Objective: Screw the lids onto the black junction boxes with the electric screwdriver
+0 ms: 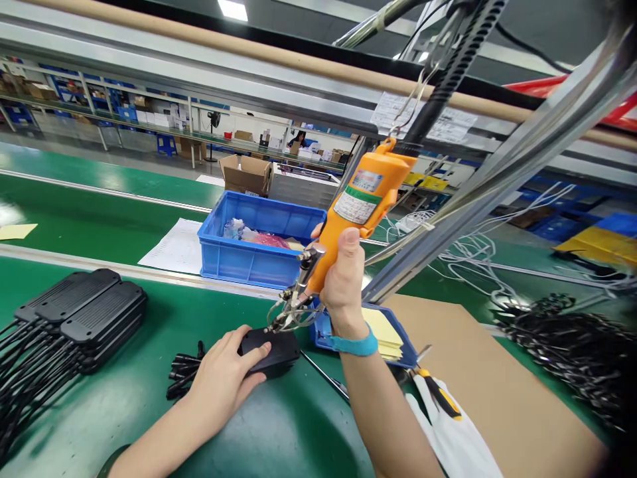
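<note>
My left hand (225, 375) lies over a black plastic power adapter (271, 348) on the green bench, its fingers curled on the casing and holding it down. My right hand (341, 279) is wrapped round an orange electric screwdriver (355, 209) that hangs from a black coiled cable overhead. The screwdriver tilts down to the left and its metal tip (279, 322) sits at the adapter's top edge. A turquoise band (354, 345) circles my right wrist. Black cable ends (184, 372) lie just left of my left hand.
A stack of black adapters (89, 312) with cords sits at the left. A blue crate (259, 242) stands behind, and a small blue tray (383, 332) with yellow sheets lies by my right wrist. Brown cardboard (478, 378), a bundle of black cables (567, 345) and a slanted metal rail (497, 172) fill the right.
</note>
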`<action>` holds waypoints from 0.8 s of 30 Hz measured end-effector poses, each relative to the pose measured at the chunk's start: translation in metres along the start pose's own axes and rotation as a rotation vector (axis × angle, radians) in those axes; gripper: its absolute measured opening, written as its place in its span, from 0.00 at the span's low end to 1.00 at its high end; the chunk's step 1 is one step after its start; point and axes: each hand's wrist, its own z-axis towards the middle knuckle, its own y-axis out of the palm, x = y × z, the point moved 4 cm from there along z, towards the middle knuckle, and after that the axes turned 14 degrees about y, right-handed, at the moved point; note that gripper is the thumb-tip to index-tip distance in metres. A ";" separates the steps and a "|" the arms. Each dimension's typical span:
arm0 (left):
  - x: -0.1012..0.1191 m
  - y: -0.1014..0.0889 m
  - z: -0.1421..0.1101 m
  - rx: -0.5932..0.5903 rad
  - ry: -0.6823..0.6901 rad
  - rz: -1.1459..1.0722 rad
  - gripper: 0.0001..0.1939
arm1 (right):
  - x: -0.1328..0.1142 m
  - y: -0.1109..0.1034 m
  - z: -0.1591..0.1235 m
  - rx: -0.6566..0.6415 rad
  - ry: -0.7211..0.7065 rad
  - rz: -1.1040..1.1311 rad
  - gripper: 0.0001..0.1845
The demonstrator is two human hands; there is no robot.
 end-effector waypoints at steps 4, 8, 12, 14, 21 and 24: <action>0.000 -0.002 0.001 -0.018 -0.012 -0.005 0.22 | 0.005 -0.004 -0.007 -0.001 -0.016 0.041 0.26; 0.001 -0.006 0.004 -0.068 -0.030 -0.012 0.22 | -0.015 -0.009 -0.018 0.022 -0.089 0.042 0.27; 0.004 -0.011 0.006 -0.124 -0.065 0.007 0.22 | -0.069 -0.008 -0.027 0.101 -0.242 -0.008 0.28; 0.005 -0.012 0.006 -0.136 -0.092 0.021 0.22 | -0.091 -0.006 -0.029 0.110 -0.289 -0.017 0.26; 0.009 -0.006 0.002 -0.084 -0.133 0.029 0.20 | -0.067 -0.009 -0.028 0.102 -0.143 -0.036 0.28; 0.009 -0.006 0.002 -0.082 -0.122 0.013 0.19 | -0.042 -0.013 -0.031 0.091 -0.061 -0.032 0.28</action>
